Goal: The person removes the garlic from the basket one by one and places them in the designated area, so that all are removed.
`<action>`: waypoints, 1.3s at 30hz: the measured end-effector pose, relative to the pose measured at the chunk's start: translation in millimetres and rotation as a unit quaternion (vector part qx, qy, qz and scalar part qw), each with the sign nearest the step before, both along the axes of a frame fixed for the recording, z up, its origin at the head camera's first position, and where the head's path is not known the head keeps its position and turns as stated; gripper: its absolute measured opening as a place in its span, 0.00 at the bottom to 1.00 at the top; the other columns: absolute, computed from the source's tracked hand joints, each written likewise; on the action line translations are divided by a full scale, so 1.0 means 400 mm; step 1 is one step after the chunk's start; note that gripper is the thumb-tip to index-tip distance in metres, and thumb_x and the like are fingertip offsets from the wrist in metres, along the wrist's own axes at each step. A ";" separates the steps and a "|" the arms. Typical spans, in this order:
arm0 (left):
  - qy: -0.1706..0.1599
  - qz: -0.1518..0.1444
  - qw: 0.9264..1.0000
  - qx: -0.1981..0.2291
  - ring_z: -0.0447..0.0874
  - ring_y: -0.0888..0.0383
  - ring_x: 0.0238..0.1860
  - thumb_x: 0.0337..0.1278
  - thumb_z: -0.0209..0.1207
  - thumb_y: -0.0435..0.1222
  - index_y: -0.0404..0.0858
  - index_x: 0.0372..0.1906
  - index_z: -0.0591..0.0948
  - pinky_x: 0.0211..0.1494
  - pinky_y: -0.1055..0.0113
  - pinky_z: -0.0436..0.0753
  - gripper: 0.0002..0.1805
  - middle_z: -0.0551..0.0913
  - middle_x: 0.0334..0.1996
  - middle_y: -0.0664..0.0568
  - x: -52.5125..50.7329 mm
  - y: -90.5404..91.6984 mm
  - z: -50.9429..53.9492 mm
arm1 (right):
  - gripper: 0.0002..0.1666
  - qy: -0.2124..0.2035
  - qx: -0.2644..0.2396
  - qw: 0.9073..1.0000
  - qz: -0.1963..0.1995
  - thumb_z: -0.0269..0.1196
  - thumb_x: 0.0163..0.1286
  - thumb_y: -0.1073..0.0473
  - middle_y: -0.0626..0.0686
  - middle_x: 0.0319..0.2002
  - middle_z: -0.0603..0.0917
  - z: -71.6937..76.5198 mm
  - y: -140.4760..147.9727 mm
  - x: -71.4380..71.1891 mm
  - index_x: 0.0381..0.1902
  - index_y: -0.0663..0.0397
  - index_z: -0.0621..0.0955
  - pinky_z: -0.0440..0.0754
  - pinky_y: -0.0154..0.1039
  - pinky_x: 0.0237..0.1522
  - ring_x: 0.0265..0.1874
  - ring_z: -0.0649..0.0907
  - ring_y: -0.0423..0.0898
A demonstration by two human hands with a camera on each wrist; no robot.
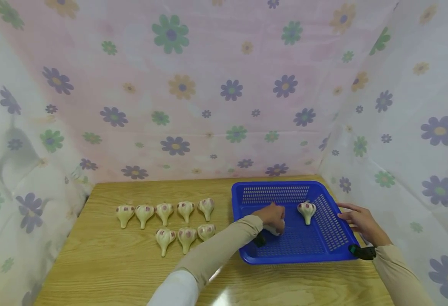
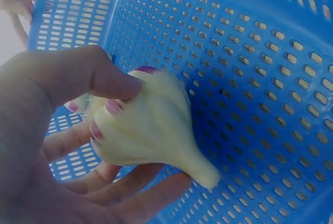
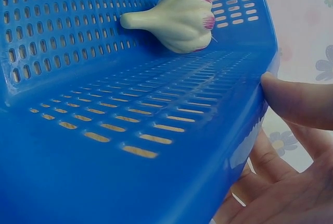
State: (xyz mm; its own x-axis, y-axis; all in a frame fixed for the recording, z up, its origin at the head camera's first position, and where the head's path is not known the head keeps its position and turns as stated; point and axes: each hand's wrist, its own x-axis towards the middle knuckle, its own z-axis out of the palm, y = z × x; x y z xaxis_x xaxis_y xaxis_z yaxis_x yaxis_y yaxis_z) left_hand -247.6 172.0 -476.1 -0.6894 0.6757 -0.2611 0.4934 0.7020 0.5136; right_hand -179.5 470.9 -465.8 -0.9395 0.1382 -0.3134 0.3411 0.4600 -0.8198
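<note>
In the head view, my left hand (image 1: 272, 216) reaches into a blue plastic basket (image 1: 273, 184) and holds a garlic bulb (image 1: 272, 230) low over its floor. The left wrist view shows the thumb on top of this white, purple-marked garlic bulb (image 2: 156, 122) and the fingers beneath it. Another garlic bulb (image 1: 306, 211) lies inside, near the basket's right wall. My right hand (image 1: 366, 224) grips the basket's right rim. Its thumb (image 3: 296, 101) touches the edge, while the other fingers lie against the outside, partly hidden.
Left of the basket, several garlic bulbs (image 1: 164, 212) stand in two rows on the wooden table (image 1: 105, 259). My left forearm crosses the near end of the front row. Flower-patterned cloth (image 1: 208, 93) hangs behind the table and at both sides.
</note>
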 end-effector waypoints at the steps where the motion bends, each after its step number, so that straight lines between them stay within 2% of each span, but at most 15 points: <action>1: -0.001 -0.001 1.000 0.007 0.67 0.63 0.34 0.34 0.72 0.36 0.46 0.33 0.75 0.29 0.73 0.73 0.18 0.71 0.32 0.57 0.001 -0.004 0.004 | 0.36 0.000 0.001 1.000 0.001 0.54 0.72 0.56 0.53 0.40 0.84 0.001 -0.001 -0.001 0.71 0.65 0.57 0.83 0.45 0.35 0.36 0.84 0.49; 6: 0.025 -0.030 0.998 0.049 0.68 0.64 0.35 0.36 0.70 0.39 0.45 0.33 0.78 0.31 0.75 0.72 0.15 0.71 0.31 0.57 -0.004 -0.016 0.028 | 0.37 -0.003 0.005 1.000 0.002 0.54 0.72 0.56 0.52 0.40 0.84 0.006 -0.002 -0.006 0.71 0.65 0.56 0.82 0.45 0.36 0.36 0.84 0.47; 10: 0.049 -0.052 0.994 0.078 0.68 0.64 0.34 0.34 0.70 0.39 0.44 0.33 0.80 0.30 0.77 0.71 0.14 0.72 0.30 0.57 -0.011 -0.029 0.045 | 0.37 -0.006 0.007 1.000 0.000 0.55 0.72 0.55 0.52 0.40 0.84 0.006 -0.001 -0.011 0.71 0.65 0.56 0.82 0.45 0.36 0.35 0.84 0.47; 17: 0.061 -0.059 0.991 0.102 0.67 0.65 0.34 0.35 0.73 0.43 0.47 0.36 0.81 0.29 0.78 0.70 0.17 0.72 0.31 0.59 -0.004 -0.056 0.071 | 0.36 -0.005 0.002 1.000 -0.001 0.55 0.71 0.57 0.51 0.39 0.85 0.001 0.000 -0.006 0.71 0.66 0.57 0.83 0.45 0.35 0.35 0.84 0.48; 21: 0.053 -0.062 0.988 0.130 0.68 0.65 0.32 0.36 0.73 0.42 0.47 0.36 0.81 0.28 0.78 0.72 0.17 0.72 0.30 0.58 0.009 -0.076 0.093 | 0.35 -0.005 0.007 1.000 -0.002 0.54 0.72 0.57 0.52 0.39 0.85 0.000 0.003 0.003 0.71 0.65 0.58 0.82 0.44 0.35 0.35 0.84 0.48; 31: 0.027 -0.035 0.985 0.165 0.66 0.64 0.35 0.36 0.74 0.40 0.51 0.36 0.80 0.29 0.76 0.74 0.17 0.69 0.35 0.58 0.047 -0.166 0.133 | 0.36 -0.016 -0.007 1.000 -0.004 0.55 0.72 0.56 0.52 0.40 0.85 -0.013 0.002 0.007 0.71 0.64 0.57 0.82 0.45 0.37 0.36 0.84 0.49; 39: -0.011 -0.043 0.973 0.228 0.66 0.62 0.35 0.41 0.70 0.41 0.53 0.39 0.80 0.29 0.72 0.76 0.16 0.69 0.36 0.57 0.068 -0.240 0.168 | 0.36 -0.010 -0.010 1.000 0.005 0.55 0.72 0.54 0.49 0.39 0.84 -0.004 0.010 0.006 0.72 0.60 0.58 0.82 0.45 0.36 0.36 0.84 0.46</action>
